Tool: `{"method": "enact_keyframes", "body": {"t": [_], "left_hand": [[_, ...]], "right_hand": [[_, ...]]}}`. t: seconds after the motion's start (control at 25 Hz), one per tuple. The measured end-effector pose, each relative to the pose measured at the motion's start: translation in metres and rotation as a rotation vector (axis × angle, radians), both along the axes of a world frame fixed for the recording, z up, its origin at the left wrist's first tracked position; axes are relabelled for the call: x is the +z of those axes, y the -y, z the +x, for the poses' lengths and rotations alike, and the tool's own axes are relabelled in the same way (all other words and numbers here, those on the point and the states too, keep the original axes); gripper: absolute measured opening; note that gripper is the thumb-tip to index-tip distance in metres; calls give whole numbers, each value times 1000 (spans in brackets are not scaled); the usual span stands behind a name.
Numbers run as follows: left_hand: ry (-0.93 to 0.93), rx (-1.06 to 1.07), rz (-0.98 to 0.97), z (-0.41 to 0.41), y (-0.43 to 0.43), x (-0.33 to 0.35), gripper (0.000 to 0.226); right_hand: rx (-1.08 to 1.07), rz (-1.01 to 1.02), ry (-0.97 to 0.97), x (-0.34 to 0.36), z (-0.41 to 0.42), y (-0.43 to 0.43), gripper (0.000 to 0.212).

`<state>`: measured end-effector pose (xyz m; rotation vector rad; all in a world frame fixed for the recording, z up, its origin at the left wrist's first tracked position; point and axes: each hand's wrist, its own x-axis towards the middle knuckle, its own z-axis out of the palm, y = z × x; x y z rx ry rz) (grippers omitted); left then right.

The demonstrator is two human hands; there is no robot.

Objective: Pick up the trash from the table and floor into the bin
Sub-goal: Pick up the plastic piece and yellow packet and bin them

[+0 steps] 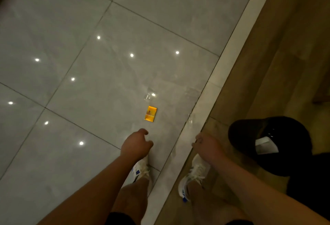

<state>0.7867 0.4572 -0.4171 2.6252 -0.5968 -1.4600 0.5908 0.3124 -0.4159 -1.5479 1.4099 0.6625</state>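
Trouble lay in the glossy tile floor: the flat yellow wrapper, at twelve o'clock just beyond the half-curled, empty left hand, could skid when pinched. The right hand hung loosely closed; whether it held anything, I could not tell. The black-lined bin sat at three o'clock.

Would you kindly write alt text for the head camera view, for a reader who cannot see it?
A small yellow wrapper lies on a glossy grey tiled floor, just ahead of the person's empty left hand. The right hand, loosely curled, hangs beside a black-lined bin holding white paper.
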Motion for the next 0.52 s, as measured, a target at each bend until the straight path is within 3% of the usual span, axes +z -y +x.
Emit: {"method": "enact_keyframes", "body": {"t": [0.28,0.4,0.52], "left_hand": [[184,-192,72,18,46,-201,63],[476,-317,-63,27,60,-244,58],[750,-452,-226,59,88,-268,89]], "right_hand": [[157,-250,-28,-200,4,44,51],[200,-375,-56,-252,-2,58,73],[350,-343,-38,-287,0,66,95]]}}
